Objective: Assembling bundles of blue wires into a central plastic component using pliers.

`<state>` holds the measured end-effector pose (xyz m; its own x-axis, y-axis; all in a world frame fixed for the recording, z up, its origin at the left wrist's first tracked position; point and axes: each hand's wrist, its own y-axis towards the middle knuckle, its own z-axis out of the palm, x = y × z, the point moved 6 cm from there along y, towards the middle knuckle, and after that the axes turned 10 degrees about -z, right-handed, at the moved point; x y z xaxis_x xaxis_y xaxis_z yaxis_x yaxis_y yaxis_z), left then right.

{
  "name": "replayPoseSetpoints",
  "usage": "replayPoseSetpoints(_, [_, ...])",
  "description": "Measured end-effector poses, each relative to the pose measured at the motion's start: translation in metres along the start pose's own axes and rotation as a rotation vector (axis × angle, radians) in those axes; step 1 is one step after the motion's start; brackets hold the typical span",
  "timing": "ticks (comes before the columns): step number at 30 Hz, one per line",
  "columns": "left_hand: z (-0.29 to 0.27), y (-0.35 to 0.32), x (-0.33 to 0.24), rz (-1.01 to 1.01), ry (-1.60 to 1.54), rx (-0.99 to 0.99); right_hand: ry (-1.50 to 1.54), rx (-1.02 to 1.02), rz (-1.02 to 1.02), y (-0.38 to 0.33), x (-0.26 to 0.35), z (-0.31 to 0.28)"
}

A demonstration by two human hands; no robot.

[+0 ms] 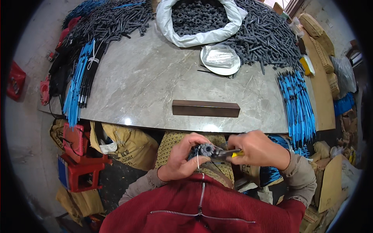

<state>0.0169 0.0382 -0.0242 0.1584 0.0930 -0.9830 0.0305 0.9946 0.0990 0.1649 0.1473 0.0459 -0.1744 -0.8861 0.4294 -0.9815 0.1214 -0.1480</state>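
Note:
In front of my lap, my left hand [182, 156] is closed around a dark grey plastic piece [206, 150] with a ribbed, round end that faces up. A thin white strip [198, 161] hangs down from that piece. My right hand [258, 149], slightly smeared by motion, is wrapped round a pair of pliers [224, 153] with yellow on the handle. The metal jaws point left and meet the right side of the grey piece; what they grip is too small to tell.
A dark brown bar [206, 108] lies near the grey table's [147, 85] front edge. Farther back are a white sack [171, 31] of grey parts, loose grey parts [268, 37] and a white plate [225, 70]. Blue rods [77, 81] lie left, more blue rods [296, 105] right.

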Motion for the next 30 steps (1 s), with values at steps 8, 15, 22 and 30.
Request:
replayPoseSetpoints(8, [-0.006, 0.006, -0.006, -0.035, -0.136, 0.03, -0.645, -0.486, -0.308, -0.017, 0.032, -0.025])
replayPoseSetpoints(15, [-0.001, 0.005, -0.005, 0.024, -0.039, -0.083, -0.697, -0.588, -0.298, -0.028, 0.037, -0.024])
replayPoseSetpoints(22, [0.009, -0.01, -0.007, 0.107, 0.275, -0.31, -0.707, -0.591, -0.262, -0.032, 0.04, -0.015])
replayPoseSetpoints(30, [0.009, -0.012, -0.008, 0.166, 0.319, -0.245, -0.631, -0.44, -0.191, -0.03, 0.033, -0.003])
